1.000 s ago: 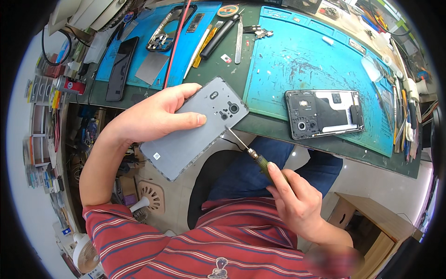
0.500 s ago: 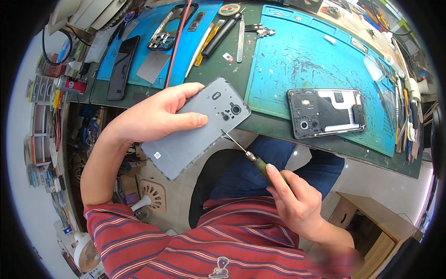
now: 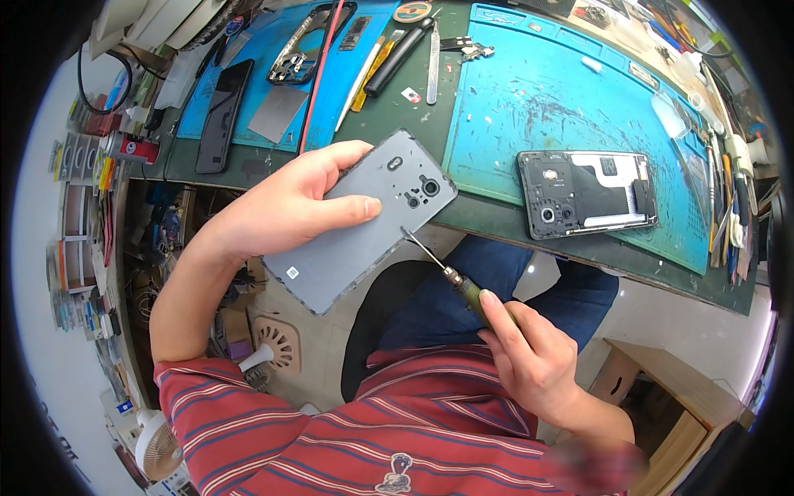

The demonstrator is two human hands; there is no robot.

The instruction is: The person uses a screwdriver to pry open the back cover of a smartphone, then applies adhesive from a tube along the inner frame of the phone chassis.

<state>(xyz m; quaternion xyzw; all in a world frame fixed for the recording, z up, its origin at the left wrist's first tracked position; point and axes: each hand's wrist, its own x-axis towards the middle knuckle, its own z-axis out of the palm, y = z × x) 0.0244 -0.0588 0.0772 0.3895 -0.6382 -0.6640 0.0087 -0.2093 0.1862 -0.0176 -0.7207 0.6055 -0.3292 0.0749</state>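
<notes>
Head view: grey phone back cover [image 3: 331, 256] is in the left hand [image 3: 310, 202], over the near edge of the bench [image 3: 376, 116], its upper end overlapping that edge in view. Left grip clamped on the cover: thumb flat on the grey face, other fingers mostly hidden behind. Cover sits diagonal, camera cutouts at the upper right end, small white label near the lower left end. Dark, ragged residue along its border.

Right hand [image 3: 536, 360] closed on the green handle of a thin-shafted tool [image 3: 470, 291]. Tip is at the cover's lower right long edge, below the cutouts; can't tell if it's pressing or just beside.

Opened phone [image 3: 608, 198] lies near the bench's near edge, right half, mostly on the right blue mat [image 3: 529, 116], inner parts up.

Bench left end: dark phone [image 3: 223, 120] partly on the left blue mat [image 3: 341, 93], grey plate [image 3: 277, 114] next to it, bare phone frame [image 3: 288, 70] toward the far edge. Between mats: metal tweezers [image 3: 433, 66], black pen-shaped tool [image 3: 399, 59] and a small card [image 3: 411, 95]. Bench right edge: row of upright tools [image 3: 732, 194].
</notes>
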